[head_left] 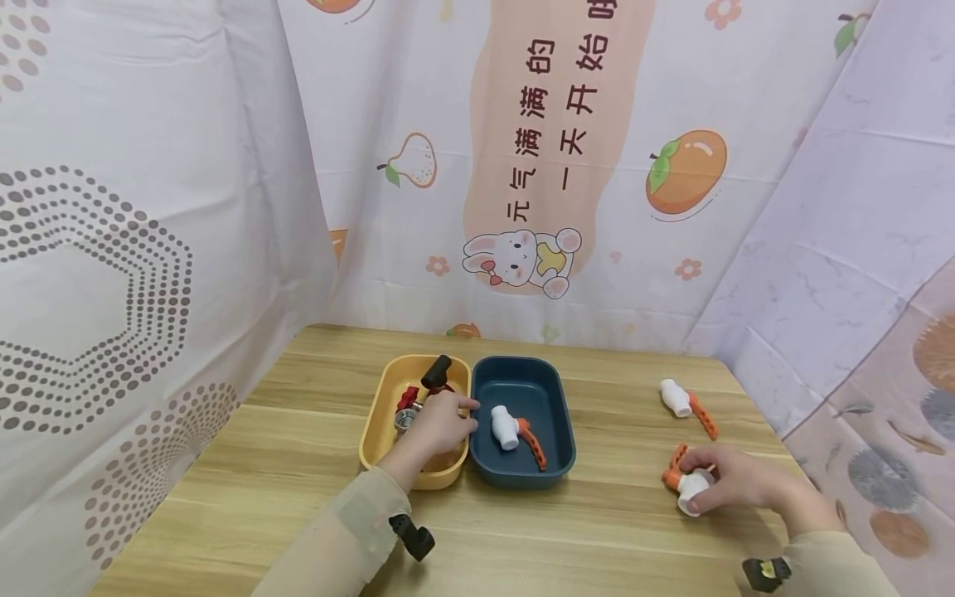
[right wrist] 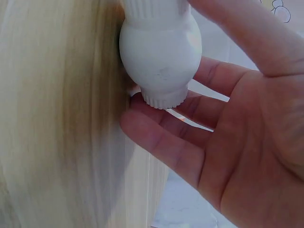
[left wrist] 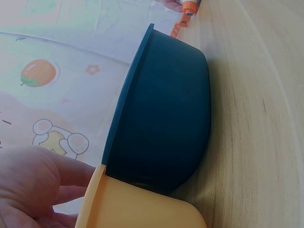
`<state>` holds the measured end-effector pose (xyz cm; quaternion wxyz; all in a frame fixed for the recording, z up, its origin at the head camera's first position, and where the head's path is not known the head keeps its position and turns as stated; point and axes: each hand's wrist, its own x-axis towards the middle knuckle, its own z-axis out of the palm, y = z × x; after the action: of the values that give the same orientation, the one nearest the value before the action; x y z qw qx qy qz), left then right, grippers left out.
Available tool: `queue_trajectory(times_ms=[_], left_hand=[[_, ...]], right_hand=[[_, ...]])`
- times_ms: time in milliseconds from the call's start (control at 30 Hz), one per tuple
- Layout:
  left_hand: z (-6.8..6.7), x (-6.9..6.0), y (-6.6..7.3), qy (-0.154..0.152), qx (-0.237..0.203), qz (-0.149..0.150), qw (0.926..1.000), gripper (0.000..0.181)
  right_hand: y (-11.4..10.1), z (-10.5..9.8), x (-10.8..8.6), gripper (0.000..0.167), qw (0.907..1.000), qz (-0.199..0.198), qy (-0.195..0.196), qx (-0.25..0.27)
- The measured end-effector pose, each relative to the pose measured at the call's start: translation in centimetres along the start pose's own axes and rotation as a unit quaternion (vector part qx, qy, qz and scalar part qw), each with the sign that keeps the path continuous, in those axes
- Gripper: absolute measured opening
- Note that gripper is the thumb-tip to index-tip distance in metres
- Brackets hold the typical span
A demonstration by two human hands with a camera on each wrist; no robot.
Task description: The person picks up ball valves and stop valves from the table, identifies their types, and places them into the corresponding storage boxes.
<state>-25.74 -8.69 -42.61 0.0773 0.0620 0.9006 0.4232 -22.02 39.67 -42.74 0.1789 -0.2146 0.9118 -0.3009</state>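
Observation:
My left hand (head_left: 442, 424) is over the yellow box (head_left: 367, 452), its fingers reaching toward the rim shared with the blue box (head_left: 563, 464). In the left wrist view, the left hand (left wrist: 35, 183) shows behind the yellow rim with nothing visible in its grip. On the right of the table, my right hand (head_left: 734, 477) grips a white plastic ball valve (head_left: 695, 492) with an orange handle, thumb in front and fingers behind. The right wrist view shows that valve's white body (right wrist: 161, 52) close to the tabletop, between the thumb and fingers of the right hand (right wrist: 247, 128).
Inside the blue box lies another white ball valve (head_left: 505, 428) with an orange handle. A third such valve (head_left: 675, 398) lies farther back on the right. The yellow box holds metal valve parts (head_left: 405, 419), a red handle (head_left: 408, 398) and a black-ended piece (head_left: 436, 371), partly hidden by my hand.

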Motion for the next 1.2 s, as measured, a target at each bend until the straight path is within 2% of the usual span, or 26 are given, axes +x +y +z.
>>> queue_trajectory(times_ms=[133,367,533,900,1067,1200], left_hand=[[-0.1,0.0,0.0,-0.001,-0.001,0.0,1.0,0.035],[-0.1,0.0,-0.1,-0.002,-0.006,0.0,1.0,0.035],[-0.1,0.0,-0.2,-0.005,-0.007,0.004,1.0,0.035],[-0.2,0.1,-0.2,-0.004,-0.007,0.002,1.0,0.035],[-0.1,0.1,-0.2,-0.004,-0.002,0.003,1.0,0.035],[-0.1,0.1,-0.2,0.0,0.008,0.016,0.9998,0.034]], right_hand=[[0.0,0.0,0.1,0.047,0.9999,-0.004,0.006,-0.013],[-0.2,0.0,0.3,0.054,0.9989,0.018,0.016,-0.04],[-0.2,0.1,0.4,0.059,0.9984,0.029,0.026,-0.04],[-0.7,-0.3,0.5,0.065,0.998,0.013,0.042,-0.044],[-1.1,-0.3,0.7,0.065,0.9979,-0.01,0.064,-0.008],[-1.4,-0.4,0.8,0.065,0.9961,-0.015,0.083,0.025]])
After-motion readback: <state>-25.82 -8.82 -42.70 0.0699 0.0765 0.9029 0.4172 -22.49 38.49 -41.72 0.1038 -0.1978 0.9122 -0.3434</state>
